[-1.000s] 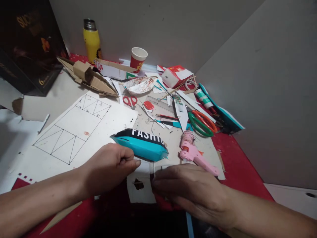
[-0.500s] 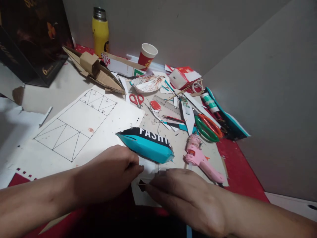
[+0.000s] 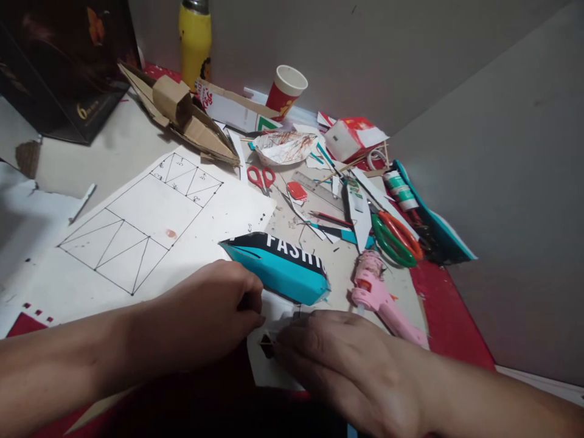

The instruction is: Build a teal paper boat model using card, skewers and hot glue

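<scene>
My left hand (image 3: 223, 304) is curled closed beside a small white paper piece (image 3: 276, 371) at the table's front edge. What its fingers hold, if anything, is hidden. Across that paper piece lies my right hand (image 3: 342, 359), fingers held together and gripping it, thumb out of sight. A small dark spot shows at the right fingertips. Just beyond both hands sits a folded teal and black paper boat shape (image 3: 278, 267) with white lettering. A pink glue gun (image 3: 383, 298) lies to the right of it.
A white sheet with drawn lines (image 3: 182, 194) spreads at left. Behind are a cardboard boat (image 3: 182, 118), a yellow bottle (image 3: 195, 45), a paper cup (image 3: 286, 91) and a black box (image 3: 64, 67). Red scissors (image 3: 261, 177), green-orange scissors (image 3: 395, 237) and paper scraps crowd the right.
The whole scene has shifted slightly as the camera moved, with the far objects a little higher and further right. Both hands stay at the small paper piece in nearly the same pose.
</scene>
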Action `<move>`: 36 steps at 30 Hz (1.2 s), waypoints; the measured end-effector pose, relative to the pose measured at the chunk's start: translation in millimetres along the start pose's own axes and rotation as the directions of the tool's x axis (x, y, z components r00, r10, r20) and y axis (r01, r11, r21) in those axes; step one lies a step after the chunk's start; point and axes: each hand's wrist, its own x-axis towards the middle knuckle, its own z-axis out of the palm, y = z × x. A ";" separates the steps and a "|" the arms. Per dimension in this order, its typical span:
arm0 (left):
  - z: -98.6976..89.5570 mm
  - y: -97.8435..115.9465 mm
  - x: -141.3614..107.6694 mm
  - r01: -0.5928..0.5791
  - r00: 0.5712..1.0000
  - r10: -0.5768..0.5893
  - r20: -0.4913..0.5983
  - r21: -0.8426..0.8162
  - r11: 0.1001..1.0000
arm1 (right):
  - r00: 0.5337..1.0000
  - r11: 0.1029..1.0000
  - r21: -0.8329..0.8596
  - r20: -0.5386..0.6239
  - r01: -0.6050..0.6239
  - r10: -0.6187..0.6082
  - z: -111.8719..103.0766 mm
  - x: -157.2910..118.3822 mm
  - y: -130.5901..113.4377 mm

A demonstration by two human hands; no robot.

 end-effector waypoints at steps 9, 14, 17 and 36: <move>0.1 -1.2 -0.3 -0.044 0.999 0.044 0.004 0.049 0.998 | 1.000 0.999 0.039 0.030 -0.007 0.006 1.7 -2.1 1.7; -0.6 -0.2 1.1 -0.049 0.999 0.049 0.010 0.045 0.998 | 0.991 0.989 0.102 0.088 -0.105 0.096 1.5 0.7 0.9; -0.6 -2.1 0.8 -0.054 0.998 0.053 0.024 0.053 0.997 | 0.971 0.972 0.137 0.172 -0.191 0.167 -0.1 5.4 -0.2; 0.7 -4.6 0.5 -0.052 0.998 0.051 0.025 0.071 0.996 | 0.954 0.977 0.070 0.243 -0.200 0.177 -1.5 7.1 -1.6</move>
